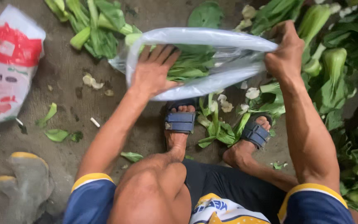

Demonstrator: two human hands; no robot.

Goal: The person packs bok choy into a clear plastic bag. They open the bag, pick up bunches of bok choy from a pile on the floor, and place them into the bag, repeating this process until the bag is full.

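Hands hold a clear plastic bag (204, 62) of leafy greens (191, 64) above the floor (67, 74): left hand (154, 72) flat inside, right hand (284, 54) pinching the rim. It looks soft, light, slippery; the rim seems the best hold.

A person squatting on a grey concrete floor (75, 83) held a clear plastic bag (199, 62) open with both hands. The left hand (154, 72) lay flat, fingers spread, inside the bag's mouth on green leafy bok choy (191, 62), while the right hand (284, 54) had a closed grip on the bag's rim. Dark blue strapped sandals (180, 121) stood below the bag among cut stalks. More bok choy heads (332, 66) were piled at right; a red-and-white printed sack (5, 66) lay at left.
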